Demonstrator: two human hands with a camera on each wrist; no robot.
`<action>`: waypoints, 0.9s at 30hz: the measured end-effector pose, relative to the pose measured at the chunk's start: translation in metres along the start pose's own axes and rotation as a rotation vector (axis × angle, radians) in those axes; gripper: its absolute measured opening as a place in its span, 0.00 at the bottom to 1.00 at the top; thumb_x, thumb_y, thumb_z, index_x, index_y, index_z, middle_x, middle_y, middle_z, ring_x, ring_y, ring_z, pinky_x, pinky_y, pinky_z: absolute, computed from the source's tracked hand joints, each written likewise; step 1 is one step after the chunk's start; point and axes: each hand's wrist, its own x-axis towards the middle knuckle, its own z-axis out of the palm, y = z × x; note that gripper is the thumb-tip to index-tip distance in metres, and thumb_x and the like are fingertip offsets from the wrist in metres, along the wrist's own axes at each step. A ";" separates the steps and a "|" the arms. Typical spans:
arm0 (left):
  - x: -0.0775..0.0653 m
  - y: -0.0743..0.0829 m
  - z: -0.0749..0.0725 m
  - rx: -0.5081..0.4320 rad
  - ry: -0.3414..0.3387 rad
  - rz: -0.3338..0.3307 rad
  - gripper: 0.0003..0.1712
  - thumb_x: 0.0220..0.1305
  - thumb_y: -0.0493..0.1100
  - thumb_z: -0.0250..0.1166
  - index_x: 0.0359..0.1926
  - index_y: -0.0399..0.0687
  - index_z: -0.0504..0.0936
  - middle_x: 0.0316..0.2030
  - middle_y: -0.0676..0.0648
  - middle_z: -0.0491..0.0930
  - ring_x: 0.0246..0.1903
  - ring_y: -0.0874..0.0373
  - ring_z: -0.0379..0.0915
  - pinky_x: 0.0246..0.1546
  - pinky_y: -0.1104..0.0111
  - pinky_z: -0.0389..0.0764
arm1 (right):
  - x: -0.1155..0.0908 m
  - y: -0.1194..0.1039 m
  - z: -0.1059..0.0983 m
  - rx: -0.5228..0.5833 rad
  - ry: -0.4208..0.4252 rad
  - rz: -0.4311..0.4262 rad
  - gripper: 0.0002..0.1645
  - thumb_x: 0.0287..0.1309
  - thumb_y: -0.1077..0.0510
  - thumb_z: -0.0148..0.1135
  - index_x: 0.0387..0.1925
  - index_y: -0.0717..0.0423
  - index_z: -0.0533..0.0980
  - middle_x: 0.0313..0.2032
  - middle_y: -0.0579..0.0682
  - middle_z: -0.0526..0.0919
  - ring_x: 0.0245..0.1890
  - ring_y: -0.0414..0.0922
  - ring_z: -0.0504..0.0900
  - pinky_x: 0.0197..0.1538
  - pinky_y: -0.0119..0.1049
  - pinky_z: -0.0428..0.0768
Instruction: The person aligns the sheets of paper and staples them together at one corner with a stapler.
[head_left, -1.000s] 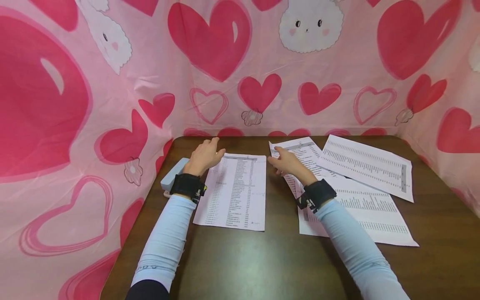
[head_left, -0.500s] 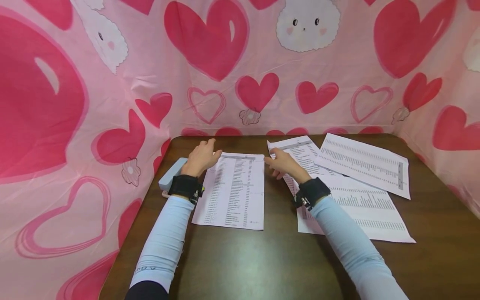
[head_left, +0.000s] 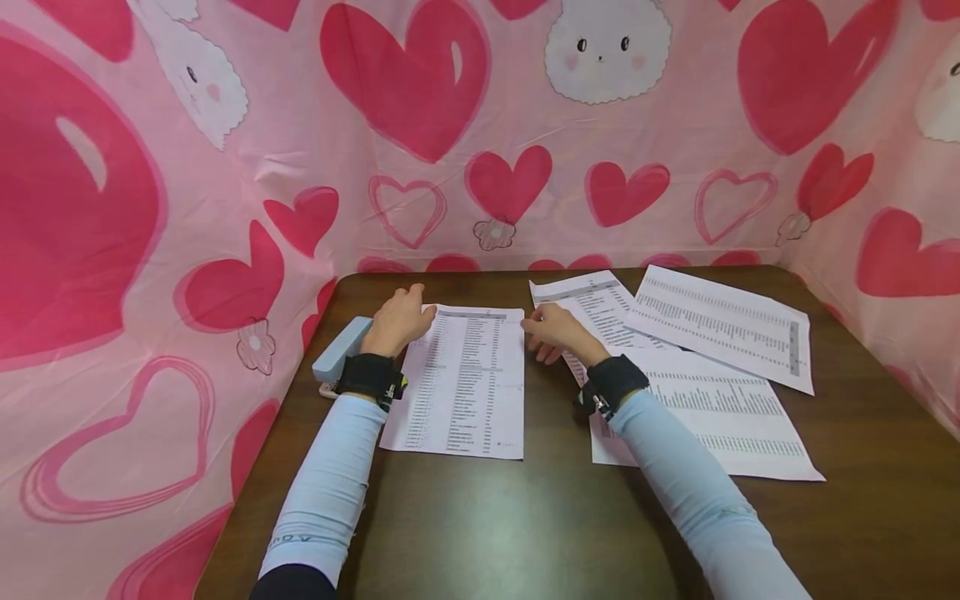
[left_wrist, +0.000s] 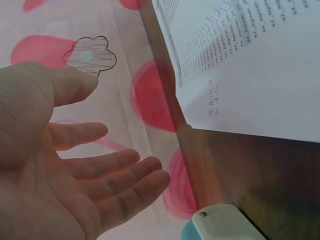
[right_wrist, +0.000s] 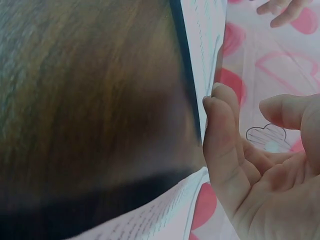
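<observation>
A stack or sheet of printed paper point(head_left: 468, 392) lies on the table between my hands, its columns of text facing up. My left hand point(head_left: 396, 321) is at its upper left corner. In the left wrist view the left fingers point(left_wrist: 132, 187) are extended and hold nothing, with the thumb apart from them. My right hand point(head_left: 558, 332) is at the paper's upper right edge. Its fingers point(right_wrist: 220, 135) are loosely bent right by the sheet's edge in the right wrist view, the thumb standing away from them. Beside the left hand is a light blue stapler point(head_left: 341, 348), partly hidden by that hand.
Several more printed sheets overlap on the right of the table: one point(head_left: 581, 292) behind the right hand, one point(head_left: 727, 417) beneath the right forearm and one point(head_left: 723, 325) at the back right. Pink heart-patterned cloth point(head_left: 450, 200) rises behind the table's far edge point(head_left: 495, 282).
The right hand has moved left to the paper's right edge, its fingers bending slightly more. The left hand has stayed near the upper left corner. The view has turned slightly right.
</observation>
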 end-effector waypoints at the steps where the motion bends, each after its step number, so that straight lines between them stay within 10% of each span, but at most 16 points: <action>1: 0.000 -0.001 0.001 -0.004 -0.005 -0.007 0.36 0.70 0.54 0.53 0.72 0.41 0.57 0.65 0.31 0.66 0.62 0.35 0.67 0.62 0.42 0.68 | 0.001 0.001 0.001 0.008 -0.004 0.000 0.22 0.68 0.48 0.52 0.49 0.63 0.71 0.33 0.60 0.86 0.20 0.47 0.85 0.27 0.41 0.84; 27: -0.005 -0.007 0.013 0.012 -0.030 -0.099 0.24 0.71 0.49 0.53 0.58 0.34 0.73 0.48 0.34 0.80 0.40 0.42 0.77 0.42 0.53 0.78 | 0.004 0.004 0.008 -0.024 -0.009 0.054 0.19 0.67 0.51 0.53 0.39 0.66 0.75 0.23 0.54 0.86 0.14 0.41 0.82 0.21 0.34 0.79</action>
